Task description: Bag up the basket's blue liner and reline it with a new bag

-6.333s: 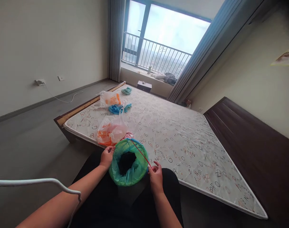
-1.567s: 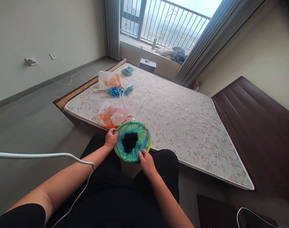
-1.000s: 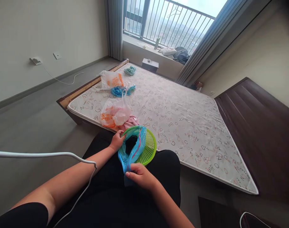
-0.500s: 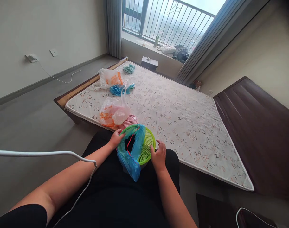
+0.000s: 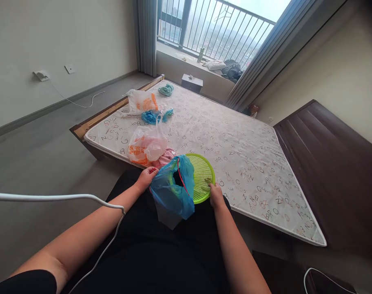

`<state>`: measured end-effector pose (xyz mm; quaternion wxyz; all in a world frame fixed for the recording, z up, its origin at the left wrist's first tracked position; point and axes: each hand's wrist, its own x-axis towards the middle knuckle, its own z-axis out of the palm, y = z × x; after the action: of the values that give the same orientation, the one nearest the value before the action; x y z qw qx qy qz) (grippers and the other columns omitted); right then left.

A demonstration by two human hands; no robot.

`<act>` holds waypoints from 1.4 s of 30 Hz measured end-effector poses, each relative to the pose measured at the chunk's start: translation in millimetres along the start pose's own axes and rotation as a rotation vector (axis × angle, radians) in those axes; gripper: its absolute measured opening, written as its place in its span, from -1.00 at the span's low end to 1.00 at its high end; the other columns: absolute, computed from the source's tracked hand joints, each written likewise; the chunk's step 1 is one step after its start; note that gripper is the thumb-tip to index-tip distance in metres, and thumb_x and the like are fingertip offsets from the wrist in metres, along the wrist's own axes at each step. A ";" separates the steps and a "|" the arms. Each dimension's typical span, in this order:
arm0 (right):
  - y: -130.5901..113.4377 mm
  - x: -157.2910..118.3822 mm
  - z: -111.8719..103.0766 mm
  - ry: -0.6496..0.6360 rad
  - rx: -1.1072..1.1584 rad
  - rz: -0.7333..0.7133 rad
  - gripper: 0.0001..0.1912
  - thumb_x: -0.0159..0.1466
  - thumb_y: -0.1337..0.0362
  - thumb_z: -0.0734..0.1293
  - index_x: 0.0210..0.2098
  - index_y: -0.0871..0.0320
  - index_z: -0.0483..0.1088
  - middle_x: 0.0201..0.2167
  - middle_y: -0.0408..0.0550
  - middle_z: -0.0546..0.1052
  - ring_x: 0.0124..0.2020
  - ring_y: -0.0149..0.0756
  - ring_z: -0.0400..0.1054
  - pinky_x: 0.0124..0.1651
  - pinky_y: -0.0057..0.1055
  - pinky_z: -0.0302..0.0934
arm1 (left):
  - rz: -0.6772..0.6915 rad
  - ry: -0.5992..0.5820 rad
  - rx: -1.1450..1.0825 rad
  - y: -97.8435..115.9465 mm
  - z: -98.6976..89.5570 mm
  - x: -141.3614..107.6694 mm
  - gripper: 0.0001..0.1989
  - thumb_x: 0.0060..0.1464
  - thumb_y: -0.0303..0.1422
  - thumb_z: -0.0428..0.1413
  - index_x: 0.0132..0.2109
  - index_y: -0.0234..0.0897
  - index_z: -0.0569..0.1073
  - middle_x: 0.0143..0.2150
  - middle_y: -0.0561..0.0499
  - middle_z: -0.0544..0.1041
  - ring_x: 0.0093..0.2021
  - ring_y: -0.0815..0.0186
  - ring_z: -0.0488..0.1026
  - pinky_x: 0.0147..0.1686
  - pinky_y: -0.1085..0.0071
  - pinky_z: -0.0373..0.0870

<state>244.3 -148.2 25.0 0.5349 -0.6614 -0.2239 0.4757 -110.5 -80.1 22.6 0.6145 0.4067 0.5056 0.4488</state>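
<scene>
Over my lap is a blue plastic bag [image 5: 166, 196] with a dark opening and a red drawstring. My left hand [image 5: 145, 179] pinches the bag's left edge, red string showing at the fingertips. My right hand [image 5: 215, 194] grips the right rim of a round green mesh basket [image 5: 202, 179], thumb and fingers around it. The bag covers the basket's left side. A greyish, see-through piece [image 5: 168, 216] shows below the bag; I cannot make out what it belongs to. Just beyond the bag lies pink cloth [image 5: 164, 158].
A letter-patterned mattress [image 5: 231, 163] lies ahead on a wooden bed frame. On it are white-and-orange plastic bags [image 5: 146, 145], a crumpled blue bag [image 5: 155, 117] and a teal bundle [image 5: 166, 90]. A white cable [image 5: 57, 197] crosses above my left forearm.
My right hand has closed on the green basket's rim and moved right with it, baring more mesh. The bag has shifted slightly up and right, and my left hand now pinches its edge.
</scene>
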 end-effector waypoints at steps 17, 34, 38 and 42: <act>-53.4 52.9 -22.6 0.198 -0.227 0.172 -0.76 0.23 0.27 0.30 -0.09 0.07 0.33 -0.43 -0.15 0.54 -0.51 -0.34 0.47 -0.40 -0.38 0.44 | -0.118 -0.007 0.168 -20.1 1.5 14.7 -0.50 -0.22 -0.05 0.33 -0.20 -0.31 0.50 -0.44 0.07 0.48 -0.50 0.37 0.30 -0.51 0.45 0.20; -66.8 -4.6 32.8 -0.050 -0.721 -0.524 -0.77 0.16 0.14 0.49 -0.21 0.05 0.54 -0.09 0.00 0.58 0.13 -0.11 0.36 0.27 -0.20 0.17 | -0.119 -0.010 0.134 -13.0 6.7 15.3 -0.44 -0.22 0.11 0.28 -0.27 -0.29 0.52 -0.56 0.07 0.45 -0.54 0.34 0.35 -0.52 0.43 0.20; -80.3 -8.6 35.3 0.021 -0.643 -0.461 -0.82 0.21 0.21 0.42 -0.50 0.08 0.44 -0.39 -0.03 0.54 -0.12 -0.17 0.41 -0.04 -0.38 0.25 | -0.106 0.062 0.112 -12.0 6.1 16.1 -0.47 -0.21 0.10 0.29 -0.31 -0.29 0.50 -0.54 0.05 0.45 -0.52 0.32 0.38 -0.50 0.42 0.24; -103.0 -2.1 17.8 0.122 -0.336 -0.412 -0.70 0.24 0.09 0.33 -0.55 0.11 0.37 -0.39 -0.02 0.55 -0.26 -0.24 0.37 -0.22 -0.42 0.25 | -0.049 0.173 0.007 -2.9 2.7 14.2 -0.53 -0.18 0.01 0.30 -0.29 -0.29 0.50 -0.32 -0.03 0.57 -0.32 0.27 0.50 -0.40 0.43 0.37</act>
<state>249.7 -107.3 121.2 0.5159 -0.7086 -0.3971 0.2723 -106.2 -67.3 16.6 0.5779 0.3562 0.5681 0.4653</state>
